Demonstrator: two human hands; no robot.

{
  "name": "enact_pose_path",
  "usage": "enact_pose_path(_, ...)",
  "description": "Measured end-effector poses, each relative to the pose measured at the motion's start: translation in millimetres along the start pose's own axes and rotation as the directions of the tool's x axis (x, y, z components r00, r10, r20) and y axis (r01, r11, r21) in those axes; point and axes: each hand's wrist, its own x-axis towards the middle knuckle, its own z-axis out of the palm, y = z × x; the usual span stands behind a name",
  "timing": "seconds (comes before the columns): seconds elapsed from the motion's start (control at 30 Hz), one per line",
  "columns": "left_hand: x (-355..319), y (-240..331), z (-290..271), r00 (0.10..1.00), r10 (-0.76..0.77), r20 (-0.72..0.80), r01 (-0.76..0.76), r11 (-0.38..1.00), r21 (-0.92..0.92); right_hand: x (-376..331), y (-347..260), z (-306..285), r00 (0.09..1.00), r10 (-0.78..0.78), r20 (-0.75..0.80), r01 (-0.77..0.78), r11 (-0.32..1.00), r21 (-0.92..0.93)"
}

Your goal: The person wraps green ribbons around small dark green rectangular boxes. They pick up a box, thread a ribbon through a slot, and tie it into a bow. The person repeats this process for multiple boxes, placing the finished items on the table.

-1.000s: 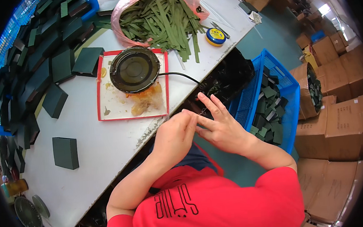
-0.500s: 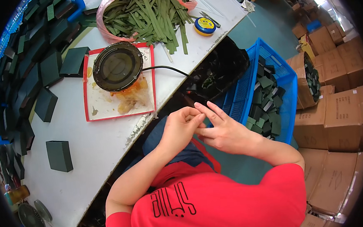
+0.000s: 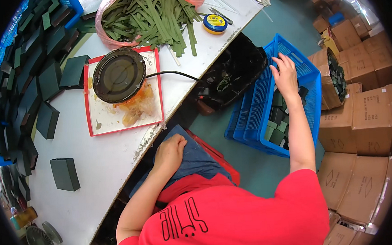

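My right hand (image 3: 285,77) is stretched out over the blue plastic crate (image 3: 312,111), its fingers apart and nothing visible between them. Inside the crate lie many small dark green box-like pieces (image 3: 277,115). Loosely curled, my left hand (image 3: 169,153) rests on the blue denim (image 3: 193,156) over my lap; whether anything is inside its fingers is hidden. On the white table (image 3: 105,173) a single dark green box (image 3: 65,174) stands apart. A round dark hot plate (image 3: 119,75) with amber glue residue beneath it sits in a red-rimmed tray (image 3: 161,91).
Dark green boxes (image 3: 49,80) crowd the table's left side. A pink bag (image 3: 105,27) of green strips and a blue-yellow tin (image 3: 214,24) sit at the back. A black bag (image 3: 242,66) hangs between table and crate. Cardboard cartons (image 3: 370,116) are stacked right; a small fan (image 3: 41,242) stands lower left.
My hands were together at chest level and have parted. The right reached out over the blue crate with fingers spread; the left dropped onto my lap.
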Motion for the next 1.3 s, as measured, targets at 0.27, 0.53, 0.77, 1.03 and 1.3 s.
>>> enact_pose_path(0.27, 2.3, 33.2, -13.3, 0.961, 0.100, 0.257, -0.092, 0.995, -0.041, 29.2, -73.2, -32.3, 0.860, 0.385, 0.336, -0.484, 0.405, 0.776)
enact_pose_path(0.53, -19.4, 42.2, -38.6, 0.946, 0.296, 0.136, -0.294, 0.955, -0.031, 67.2, -134.0, -30.1, 0.991, 0.027, -0.132, 0.086, 0.627, 0.774)
enact_pose_path(0.77, -71.0, 53.6, -112.6, 0.926, 0.378, 0.014, -0.378, 0.925, 0.038, 89.2, -161.4, -20.1, 0.994, -0.106, -0.020, 0.090, 0.716, 0.692)
enact_pose_path(1.03, -133.8, -35.1, -222.6, 0.611, 0.130, -0.781, 0.427, 0.776, 0.464, 128.3, -195.8, -0.5, 0.947, -0.313, 0.074, 0.147, 0.628, 0.764)
enact_pose_path(1.3, -150.4, -78.8, -232.4, 0.564, -0.347, -0.749, 0.623, 0.774, 0.111, 163.0, -209.6, 26.0, 0.796, -0.591, -0.130, 0.571, 0.660, 0.489)
